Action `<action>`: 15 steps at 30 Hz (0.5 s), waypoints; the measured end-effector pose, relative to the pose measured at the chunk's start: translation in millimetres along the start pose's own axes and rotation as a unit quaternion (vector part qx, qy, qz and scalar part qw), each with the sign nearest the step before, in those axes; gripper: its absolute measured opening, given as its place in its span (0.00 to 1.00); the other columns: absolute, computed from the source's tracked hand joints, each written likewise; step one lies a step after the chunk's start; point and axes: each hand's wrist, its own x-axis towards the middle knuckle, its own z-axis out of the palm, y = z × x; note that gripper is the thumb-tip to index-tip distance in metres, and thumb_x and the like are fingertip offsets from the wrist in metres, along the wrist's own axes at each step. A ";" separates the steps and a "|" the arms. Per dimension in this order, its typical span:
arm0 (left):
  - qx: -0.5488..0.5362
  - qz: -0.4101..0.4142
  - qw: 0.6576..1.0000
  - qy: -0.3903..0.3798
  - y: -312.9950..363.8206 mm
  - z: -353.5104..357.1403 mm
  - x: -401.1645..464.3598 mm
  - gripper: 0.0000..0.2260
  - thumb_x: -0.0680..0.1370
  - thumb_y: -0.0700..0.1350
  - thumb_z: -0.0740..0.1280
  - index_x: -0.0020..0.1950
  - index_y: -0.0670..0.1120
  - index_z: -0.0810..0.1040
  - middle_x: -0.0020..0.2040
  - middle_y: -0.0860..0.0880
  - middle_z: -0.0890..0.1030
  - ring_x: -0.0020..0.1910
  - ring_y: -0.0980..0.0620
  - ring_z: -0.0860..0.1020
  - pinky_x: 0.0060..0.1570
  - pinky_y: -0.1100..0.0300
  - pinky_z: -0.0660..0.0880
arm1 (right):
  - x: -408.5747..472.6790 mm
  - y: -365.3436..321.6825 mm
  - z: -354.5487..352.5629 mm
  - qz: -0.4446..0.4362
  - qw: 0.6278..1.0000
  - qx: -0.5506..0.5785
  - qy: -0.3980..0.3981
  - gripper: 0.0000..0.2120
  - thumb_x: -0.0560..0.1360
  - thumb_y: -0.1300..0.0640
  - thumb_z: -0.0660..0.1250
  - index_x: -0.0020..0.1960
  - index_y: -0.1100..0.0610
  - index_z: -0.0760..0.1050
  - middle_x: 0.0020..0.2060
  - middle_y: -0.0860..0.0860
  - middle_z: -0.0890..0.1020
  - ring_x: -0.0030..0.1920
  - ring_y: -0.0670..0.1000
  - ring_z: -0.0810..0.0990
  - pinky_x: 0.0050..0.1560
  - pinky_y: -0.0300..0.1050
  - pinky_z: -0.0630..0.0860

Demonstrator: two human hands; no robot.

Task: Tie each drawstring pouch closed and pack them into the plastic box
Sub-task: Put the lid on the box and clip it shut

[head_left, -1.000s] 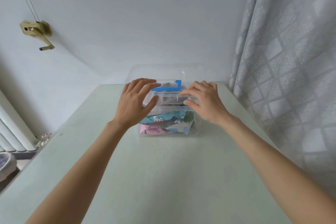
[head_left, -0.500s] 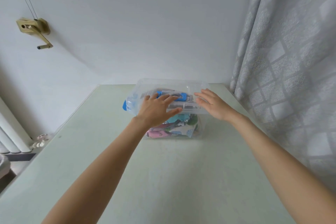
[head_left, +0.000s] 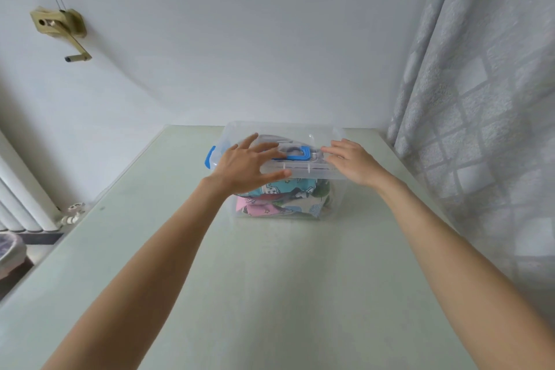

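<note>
On the pale green table by the curtain, the clear plastic box holds the printed pouches. My left hand and right hand lie flat, fingers spread, pressing its lid to seat it.

The clear lid, tilted up a second ago, now lies flat on the plastic box. The left hand and right hand have flattened and press its top.
</note>
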 end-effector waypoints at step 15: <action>0.004 0.009 1.000 -0.022 0.9 -2.3 4.8 0.29 0.72 0.71 0.42 0.68 0.64 0.65 0.74 0.57 0.62 0.72 0.44 0.62 0.65 0.46 0.65 | 2.8 20.7 6.5 0.174 0.917 0.316 0.169 0.33 0.70 0.54 0.72 0.71 0.56 0.63 0.59 0.57 0.78 0.58 0.55 0.77 0.55 0.43 0.69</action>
